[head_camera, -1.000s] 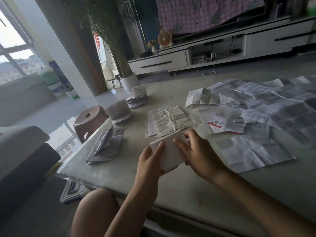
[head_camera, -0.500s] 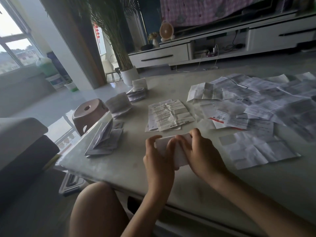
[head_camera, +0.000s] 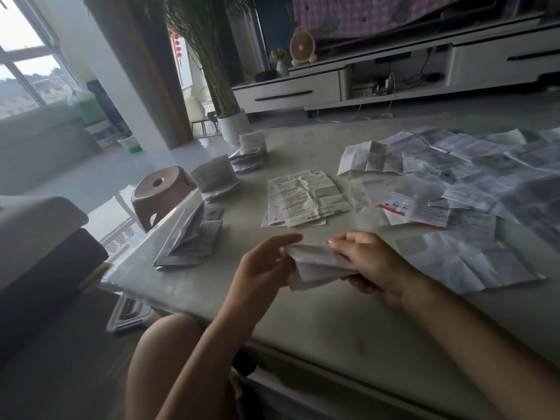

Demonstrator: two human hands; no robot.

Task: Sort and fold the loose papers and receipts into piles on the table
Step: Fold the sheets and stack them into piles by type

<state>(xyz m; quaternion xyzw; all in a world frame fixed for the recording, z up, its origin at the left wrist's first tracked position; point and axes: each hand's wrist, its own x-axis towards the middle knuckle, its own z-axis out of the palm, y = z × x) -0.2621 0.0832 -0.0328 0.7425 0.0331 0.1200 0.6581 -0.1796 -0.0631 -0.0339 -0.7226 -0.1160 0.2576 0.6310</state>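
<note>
My right hand (head_camera: 368, 262) grips a folded white paper (head_camera: 315, 265) above the near part of the pale table (head_camera: 333, 322). My left hand (head_camera: 263, 268) is beside the paper's left end with its fingers straight and its fingertips touching the paper's left edge. Folded paper piles lie at the table's left: one near the corner (head_camera: 191, 241), one further back (head_camera: 215, 177), one at the far edge (head_camera: 250, 154). A flat stack of receipts (head_camera: 306, 198) lies in the middle. Several loose unfolded papers (head_camera: 460, 189) cover the right side.
A brown stool (head_camera: 162, 192) stands just beyond the table's left corner. A sofa arm (head_camera: 36, 237) is at the left. My knee (head_camera: 160, 359) is below the table's front edge. A potted plant (head_camera: 233, 125) and TV cabinet (head_camera: 394, 74) stand behind.
The paper was held upright by both hands; now it is folded flatter and lies edge-on in my right hand. My left hand has let go and opened.
</note>
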